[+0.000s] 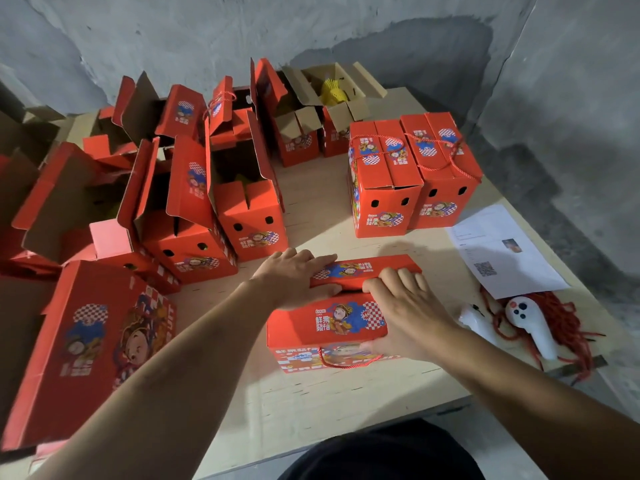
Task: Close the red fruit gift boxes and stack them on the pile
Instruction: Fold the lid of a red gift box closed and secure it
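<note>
While the head view looks down on the pale surface (311,403), the red gift box (325,330) being worked on sits near its front edge, between the two hands. The left hand (294,275) lies flat with straight fingers on the far top flap (360,268), pressing it down; the right hand (401,306) curls its fingers over the inner edge of that flap, with its thumb low on the box's near side, beside the red cord handle (346,362).

Judging by the corrugated card, the box is stiff but light when empty; with fruit inside it would be heavier, so lifting from the side walls or underneath seems safer than by the thin cord.

Two closed boxes (412,181) stand side by side farther back on the right. At least six open boxes (194,202) crowd the left and back; the exact number is hard to tell. One sheet of paper (502,251) lies at right.
</note>
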A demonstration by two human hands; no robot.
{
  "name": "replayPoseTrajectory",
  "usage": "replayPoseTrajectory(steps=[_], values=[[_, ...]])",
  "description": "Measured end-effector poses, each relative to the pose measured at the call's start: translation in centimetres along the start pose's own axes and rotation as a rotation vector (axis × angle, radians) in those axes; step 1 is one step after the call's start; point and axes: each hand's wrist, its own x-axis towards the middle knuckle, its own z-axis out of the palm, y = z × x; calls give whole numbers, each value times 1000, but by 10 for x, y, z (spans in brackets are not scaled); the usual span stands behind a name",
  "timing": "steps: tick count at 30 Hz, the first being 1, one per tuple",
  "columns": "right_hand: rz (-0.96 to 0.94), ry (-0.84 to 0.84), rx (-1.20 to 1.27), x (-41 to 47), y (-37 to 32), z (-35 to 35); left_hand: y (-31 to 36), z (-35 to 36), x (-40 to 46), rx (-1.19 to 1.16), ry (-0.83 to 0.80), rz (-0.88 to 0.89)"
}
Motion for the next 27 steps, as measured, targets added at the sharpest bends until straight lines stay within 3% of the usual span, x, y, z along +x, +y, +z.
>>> replayPoseTrajectory(steps=[11, 18, 22, 27], values=[[18, -57, 70, -3, -9, -3, 3, -5, 6, -72, -93, 46], [152, 10, 167, -7, -9, 9, 12, 13, -6, 7, 138, 24], [290, -214, 101, 12, -11, 18, 20, 38, -27, 9, 250, -71], [298, -389, 113, 26, -7, 30, 31, 53, -35, -79, 232, -210]])
